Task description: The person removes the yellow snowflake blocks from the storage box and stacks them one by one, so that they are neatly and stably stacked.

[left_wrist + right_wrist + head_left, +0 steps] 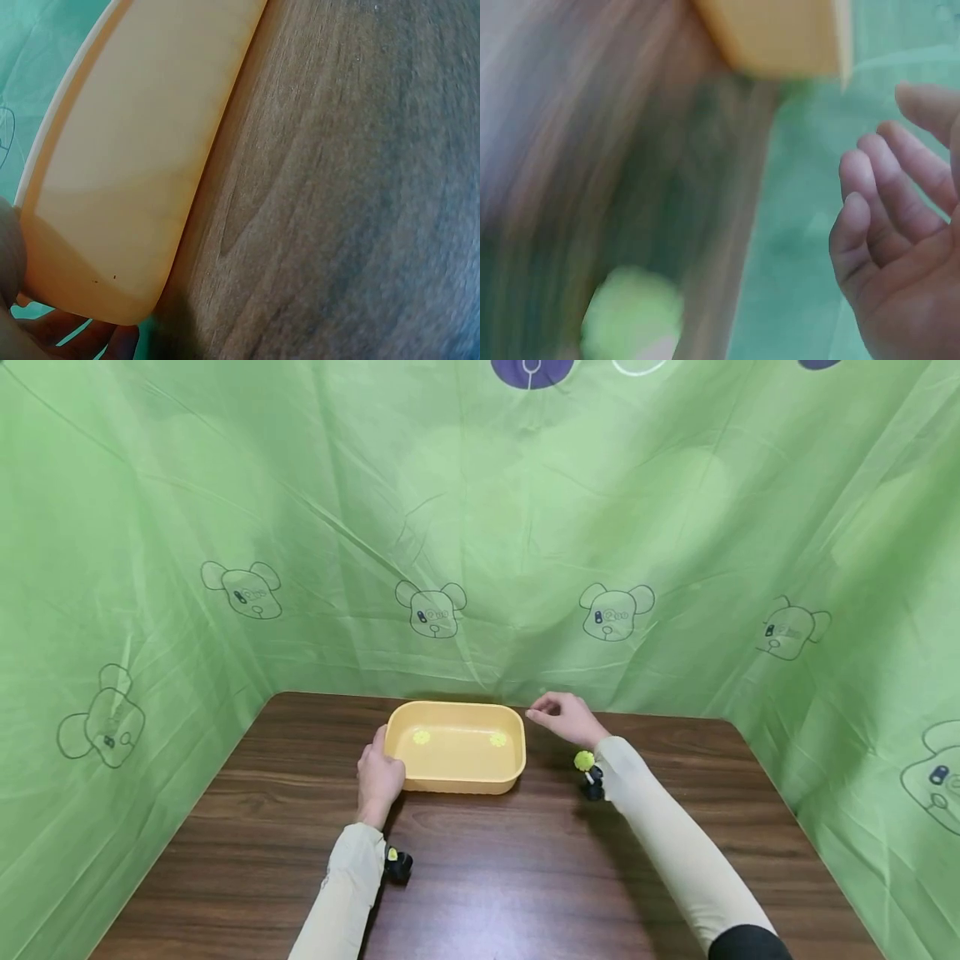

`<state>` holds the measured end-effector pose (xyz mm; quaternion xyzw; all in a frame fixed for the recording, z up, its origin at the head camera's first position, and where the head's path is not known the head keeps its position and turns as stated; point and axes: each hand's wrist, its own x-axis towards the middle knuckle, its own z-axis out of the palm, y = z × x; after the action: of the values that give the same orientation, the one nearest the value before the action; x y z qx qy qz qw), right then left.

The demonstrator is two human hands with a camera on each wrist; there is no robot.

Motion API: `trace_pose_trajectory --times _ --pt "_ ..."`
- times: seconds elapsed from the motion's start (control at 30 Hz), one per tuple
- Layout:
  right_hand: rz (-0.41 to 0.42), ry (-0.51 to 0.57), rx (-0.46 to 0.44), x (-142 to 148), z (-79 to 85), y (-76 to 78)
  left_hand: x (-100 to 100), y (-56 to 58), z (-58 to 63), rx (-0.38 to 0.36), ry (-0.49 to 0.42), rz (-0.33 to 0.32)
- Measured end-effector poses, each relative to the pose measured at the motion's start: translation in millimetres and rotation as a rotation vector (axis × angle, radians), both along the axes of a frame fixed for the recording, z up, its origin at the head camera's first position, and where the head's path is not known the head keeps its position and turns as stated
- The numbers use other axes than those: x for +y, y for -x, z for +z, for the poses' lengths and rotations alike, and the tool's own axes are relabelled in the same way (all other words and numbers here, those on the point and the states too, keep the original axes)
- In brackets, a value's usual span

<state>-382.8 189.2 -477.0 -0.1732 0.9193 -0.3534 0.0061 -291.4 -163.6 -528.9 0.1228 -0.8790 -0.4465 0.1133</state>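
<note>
A shallow orange-yellow plastic basin (457,767) with rounded corners sits toward the back of the table. Two yellow flower shapes (422,737) show inside it. My left hand (380,774) grips the basin's left end; the left wrist view has the thumb at the rim and fingers (90,341) around the outside of the end wall. Just off the right end, my right hand (567,718) hovers apart from the basin. Its fingers (889,180) are loosely bent and hold nothing, with the thumb separate from them.
The brown wood-grain table (480,868) has its back edge close behind the basin. Green cloth (517,527) with bear-head drawings hangs behind and at both sides. A black wrist camera (592,785) with a yellow-green round piece (583,761) sits at my right wrist.
</note>
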Motion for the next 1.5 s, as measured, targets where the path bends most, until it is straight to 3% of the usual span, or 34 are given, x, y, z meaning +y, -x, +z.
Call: trace_pose_trajectory --times 0.27,0.5,0.67,0.93,1.07,1.23,1.5 --pt "-0.051 0.071 -0.068 -89 15.5 0.0 -2 -0.2 1.7 -0.009 0.024 -0.009" --pt "-0.147 0.000 -0.192 -164 1.2 -0.4 -2 -1.4 5.6 -0.002 0.023 -0.010" --pt "-0.153 -0.013 -0.249 -199 -7.7 -3.8 2 -3.2 5.6 0.020 0.034 -0.008" --pt "-0.131 0.062 -0.348 -212 -23.4 -5.8 6 -6.3 5.6 0.027 0.036 0.003" --pt "-0.098 0.004 -0.352 -212 -31.3 -8.9 6 -7.8 5.0 0.027 0.043 0.004" --pt "-0.063 -0.106 -0.276 -213 -29.7 -15.4 5 -8.6 4.3 0.021 0.055 0.002" --pt "-0.087 -0.172 -0.258 -213 -30.6 -14.7 5 -9.1 4.9 0.028 0.054 0.003"
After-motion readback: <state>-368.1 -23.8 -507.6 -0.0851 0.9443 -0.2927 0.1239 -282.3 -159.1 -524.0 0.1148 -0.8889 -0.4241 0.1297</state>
